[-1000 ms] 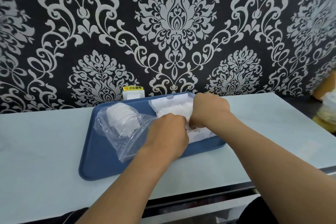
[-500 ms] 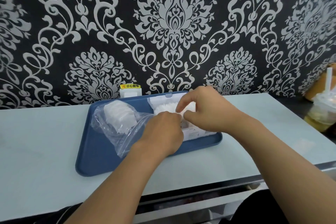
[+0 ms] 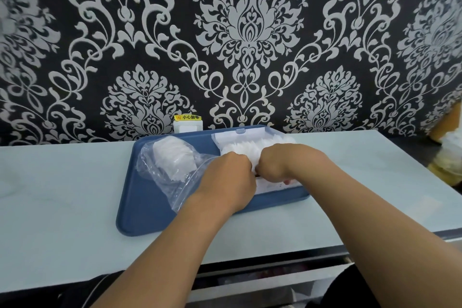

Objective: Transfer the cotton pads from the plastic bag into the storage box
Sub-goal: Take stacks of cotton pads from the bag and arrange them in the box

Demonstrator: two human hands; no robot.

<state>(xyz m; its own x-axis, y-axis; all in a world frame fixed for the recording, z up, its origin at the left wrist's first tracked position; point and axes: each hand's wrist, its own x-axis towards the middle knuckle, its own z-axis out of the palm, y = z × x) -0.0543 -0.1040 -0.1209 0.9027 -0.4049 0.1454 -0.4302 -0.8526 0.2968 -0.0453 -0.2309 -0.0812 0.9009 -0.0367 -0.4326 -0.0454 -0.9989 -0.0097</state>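
Observation:
A clear plastic bag [image 3: 163,177] lies on the left half of a blue tray [image 3: 140,217], with a stack of white cotton pads [image 3: 172,157] still inside it. The clear storage box [image 3: 240,134] stands at the tray's back right, lid open, and holds a row of white cotton pads [image 3: 240,151]. My left hand [image 3: 228,182] and my right hand [image 3: 287,164] meet at the box's near end, fingers curled down onto the pads there. The fingertips are hidden behind the knuckles.
A pale blue table [image 3: 62,207] carries the tray, backed by a black-and-silver patterned wall. A white socket with a yellow label [image 3: 188,124] sits behind the tray. Plastic-wrapped items [image 3: 450,157] stand at the right edge. The table's front edge drops off to a drawer front below.
My right hand has come down from above the box, its extended fingers now curled beside my left hand on the pads. The left hand has barely moved.

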